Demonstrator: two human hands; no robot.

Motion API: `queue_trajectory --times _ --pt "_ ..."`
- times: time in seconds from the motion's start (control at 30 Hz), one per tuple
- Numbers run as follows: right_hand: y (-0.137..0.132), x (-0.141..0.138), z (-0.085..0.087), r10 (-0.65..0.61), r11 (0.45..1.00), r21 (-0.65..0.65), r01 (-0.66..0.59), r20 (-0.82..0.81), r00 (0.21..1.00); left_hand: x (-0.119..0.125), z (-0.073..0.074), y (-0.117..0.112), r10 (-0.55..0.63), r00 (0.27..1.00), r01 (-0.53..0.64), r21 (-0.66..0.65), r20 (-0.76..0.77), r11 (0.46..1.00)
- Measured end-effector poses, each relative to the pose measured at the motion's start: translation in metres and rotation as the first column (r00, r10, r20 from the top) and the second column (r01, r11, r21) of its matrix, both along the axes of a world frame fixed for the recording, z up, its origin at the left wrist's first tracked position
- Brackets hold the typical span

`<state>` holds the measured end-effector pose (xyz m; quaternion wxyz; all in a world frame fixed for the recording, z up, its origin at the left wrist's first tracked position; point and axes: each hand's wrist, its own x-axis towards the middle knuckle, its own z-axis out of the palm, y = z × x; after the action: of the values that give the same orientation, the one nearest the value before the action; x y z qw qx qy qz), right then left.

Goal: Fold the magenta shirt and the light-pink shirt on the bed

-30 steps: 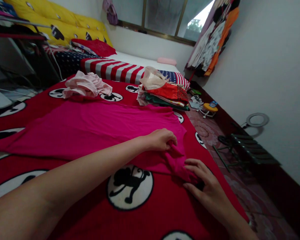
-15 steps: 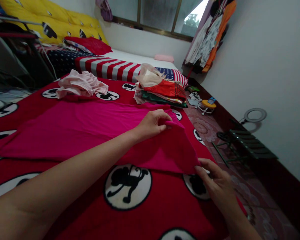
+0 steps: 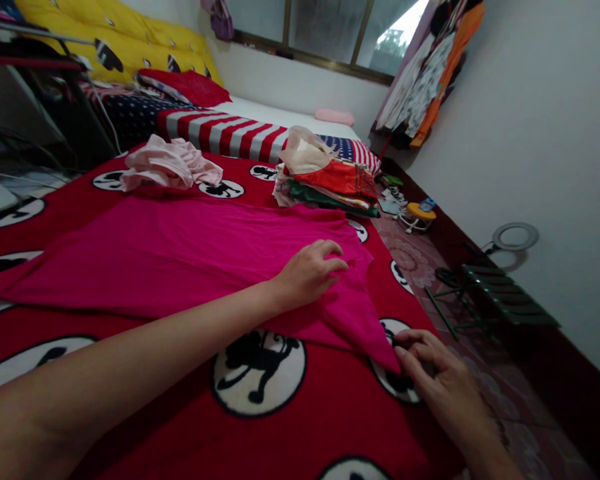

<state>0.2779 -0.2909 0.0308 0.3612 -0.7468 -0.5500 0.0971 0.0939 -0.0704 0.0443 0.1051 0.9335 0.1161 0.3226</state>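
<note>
A bright pink shirt [image 3: 180, 247] lies spread out across the red blanket, lightly wrinkled. Over its right part is my left hand [image 3: 310, 270], open, with the fingers apart and curved just above or lightly on the cloth. My right hand [image 3: 437, 373] is at the shirt's near right corner. Its thumb and forefinger come together at the cloth's edge, and the pointed corner lies flat just below the thumb. How much cloth is between those fingertips is hard to see.
The red blanket [image 3: 165, 407] has round monkey patches. Behind the shirt are a crumpled pale pink garment [image 3: 167, 163] and a stack of folded clothes [image 3: 330, 177]. A green folding stool [image 3: 505, 293] and a yellow stool [image 3: 421, 212] stand on the floor at right.
My left hand has let go of the lifted shirt edge and opened. The right corner has come down flat, and my right hand has moved slightly toward me with it.
</note>
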Motion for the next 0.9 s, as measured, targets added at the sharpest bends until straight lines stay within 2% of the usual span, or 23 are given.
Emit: queue_trajectory --times 0.07,0.17,0.23,0.3,0.37,0.43,0.57,0.67,0.73,0.8,0.83,0.9 --pt "0.002 0.004 0.003 -0.031 0.999 -0.009 0.031 0.015 0.999 -0.021 0.000 -0.015 -0.056 0.997 0.056 -0.008 -0.049 0.998" --pt "0.015 0.007 0.007 -0.100 0.993 -0.063 0.098 -0.030 0.995 -0.045 -0.005 -0.041 -0.134 0.966 0.138 0.005 -0.223 0.990" --pt "0.029 0.008 0.010 -0.108 0.986 -0.130 0.100 -0.050 0.993 -0.053 -0.012 -0.054 -0.131 0.944 0.149 0.037 -0.303 0.988" --pt "0.045 0.007 0.013 -0.054 0.976 -0.210 0.049 -0.016 0.998 -0.054 -0.018 -0.061 -0.086 0.943 0.115 0.070 -0.321 0.991" --pt "0.058 0.006 0.014 0.028 0.957 -0.291 -0.014 0.042 0.999 -0.052 -0.022 -0.063 -0.042 0.946 0.075 0.092 -0.322 0.993" --pt "0.067 0.008 0.015 0.059 0.948 -0.318 -0.020 0.114 0.992 -0.051 -0.025 -0.062 -0.035 0.944 0.070 0.097 -0.327 0.993" --pt "0.072 0.013 0.014 -0.043 0.939 -0.305 0.161 0.359 0.932 -0.055 -0.028 -0.065 -0.079 0.944 0.098 0.042 -0.320 0.994" --pt "0.075 0.009 0.019 -0.037 0.931 -0.300 0.209 0.492 0.870 -0.060 -0.022 -0.065 -0.126 0.942 0.112 -0.062 -0.310 0.992" --pt "0.081 -0.001 0.026 -0.015 0.963 -0.221 0.151 0.517 0.856 -0.063 -0.013 -0.060 -0.177 0.942 0.132 -0.170 -0.286 0.977" --pt "0.089 -0.015 0.032 0.076 0.989 -0.147 -0.007 0.468 0.881 -0.070 -0.003 -0.051 -0.188 0.949 0.122 -0.255 -0.253 0.959" --pt "0.093 -0.023 0.033 0.170 0.983 -0.140 -0.122 0.423 0.890 -0.075 0.002 -0.046 -0.169 0.955 0.099 -0.275 -0.244 0.956" --pt "0.102 -0.034 0.031 0.371 0.928 -0.171 -0.331 0.343 0.863 -0.090 0.007 -0.035 -0.103 0.960 0.028 -0.278 -0.259 0.960"
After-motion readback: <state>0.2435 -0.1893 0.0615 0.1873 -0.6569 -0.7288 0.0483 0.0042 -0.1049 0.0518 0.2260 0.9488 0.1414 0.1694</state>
